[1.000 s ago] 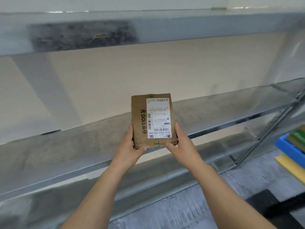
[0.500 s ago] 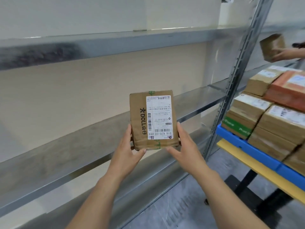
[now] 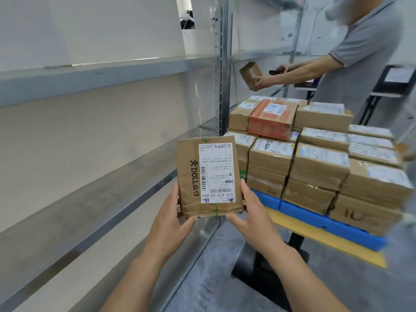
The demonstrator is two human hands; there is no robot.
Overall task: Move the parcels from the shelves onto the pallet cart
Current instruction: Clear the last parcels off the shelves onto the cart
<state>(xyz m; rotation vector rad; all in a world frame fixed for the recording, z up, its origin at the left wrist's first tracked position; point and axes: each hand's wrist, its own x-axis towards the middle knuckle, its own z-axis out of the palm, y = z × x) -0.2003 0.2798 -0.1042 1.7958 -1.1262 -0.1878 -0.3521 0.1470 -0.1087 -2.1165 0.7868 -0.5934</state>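
Observation:
I hold a small brown cardboard parcel with a white shipping label, upright in front of me. My left hand grips its lower left edge and my right hand grips its lower right edge. The parcel is in the air beside the metal shelves, which run along the left. To the right stands the pallet cart, a blue pallet on a yellow deck, stacked with several taped brown parcels and one orange one.
Another person in a grey shirt stands behind the cart, holding a small brown box. A steel shelf upright rises between the shelves and the cart. The cart's black base sits on the grey floor.
The view has swung right from the bare shelves toward the cart. The parcel stays in both hands and now sits close to the cart's stacked boxes. The other person has come into view.

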